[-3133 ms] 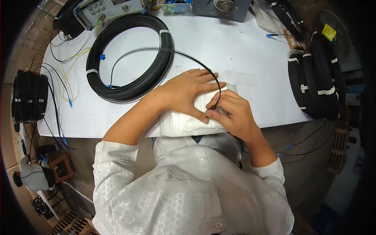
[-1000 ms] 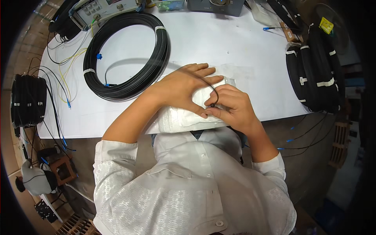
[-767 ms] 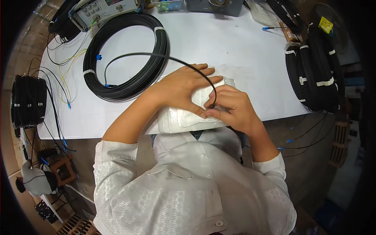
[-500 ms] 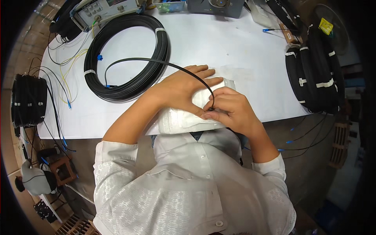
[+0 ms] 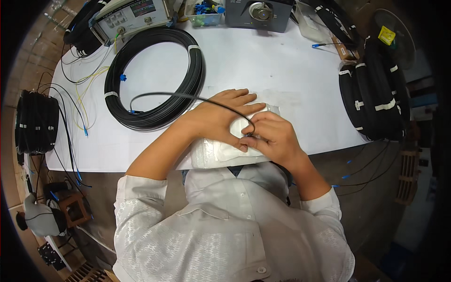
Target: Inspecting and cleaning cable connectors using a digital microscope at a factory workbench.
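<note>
My left hand [image 5: 217, 120] lies flat, fingers spread, on a white plastic-wrapped pack [image 5: 221, 152] at the table's near edge. My right hand [image 5: 272, 136] is closed beside it, pinching the end of a thin black cable [image 5: 188, 96] against the pack. The cable loops over my left hand and runs back to a large black cable coil [image 5: 155, 77] on the white table [image 5: 272, 61].
A grey test instrument [image 5: 131, 14], a box of blue connectors [image 5: 204, 10] and a dark device [image 5: 260, 10] line the far edge. Black cable bundles [image 5: 376, 89] sit at the right, another bundle [image 5: 33, 122] at the left. Loose yellow and black leads [image 5: 87, 94] trail off the left.
The black cable's loop has swung lower across my left hand, and my right hand has shifted a little along the pack while keeping hold of the cable end.
</note>
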